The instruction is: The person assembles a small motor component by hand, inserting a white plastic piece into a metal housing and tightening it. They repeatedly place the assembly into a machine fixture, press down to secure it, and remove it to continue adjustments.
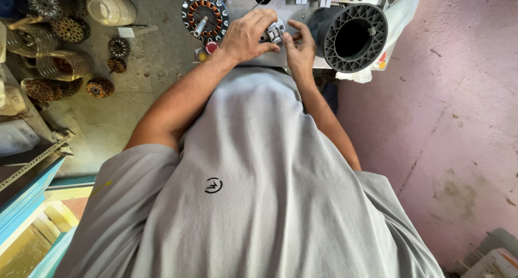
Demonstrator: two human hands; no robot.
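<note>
Metal part [274,34] pinched between left hand [249,36] and right hand [300,47], beside red round button [211,47].

I am seeing a small silvery metal part [275,33] sitting on the pale machine panel [280,8], near its front edge and about midway along it. It is lying between a round wound stator and a big black ribbed spool, partly hidden under my fingers.

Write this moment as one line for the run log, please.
left hand: grips small metal part | right hand: touches it | stator: left
</note>
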